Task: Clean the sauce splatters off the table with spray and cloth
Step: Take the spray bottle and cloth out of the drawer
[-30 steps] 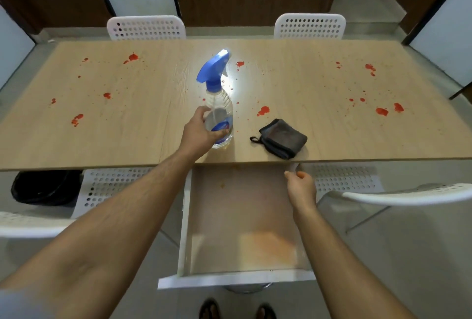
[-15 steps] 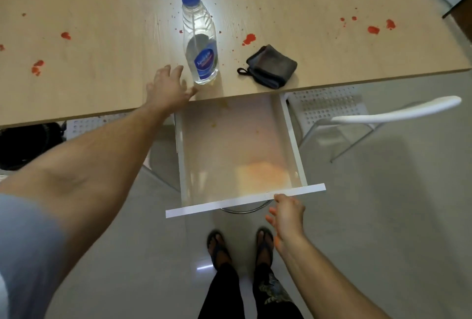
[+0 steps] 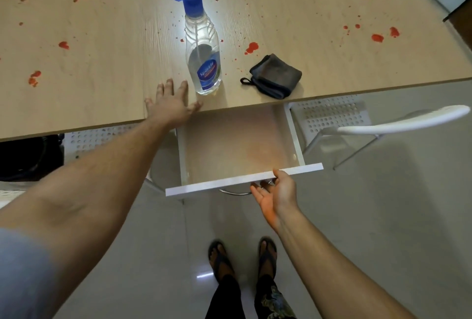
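Note:
A clear spray bottle [image 3: 203,63] with a blue trigger head stands upright near the front edge of the wooden table [image 3: 102,63]. A folded dark grey cloth [image 3: 274,75] lies to its right. Red sauce splatters [image 3: 251,47] dot the tabletop on both sides. My left hand [image 3: 171,105] rests flat and open on the table edge just left of the bottle, apart from it. My right hand [image 3: 275,191] is open, palm up, with fingertips under the white front panel of the pulled-out drawer [image 3: 242,181].
The open drawer [image 3: 235,145] under the table looks empty, with an orange stain inside. White perforated chairs [image 3: 383,124] stand right and left of it. A black bag [image 3: 28,155] sits under the table at left. My feet [image 3: 242,260] stand on a glossy tiled floor.
My left hand let go of the spray bottle and settled flat on the table edge. My right hand moved from the drawer's side to its front panel. The view tilted down.

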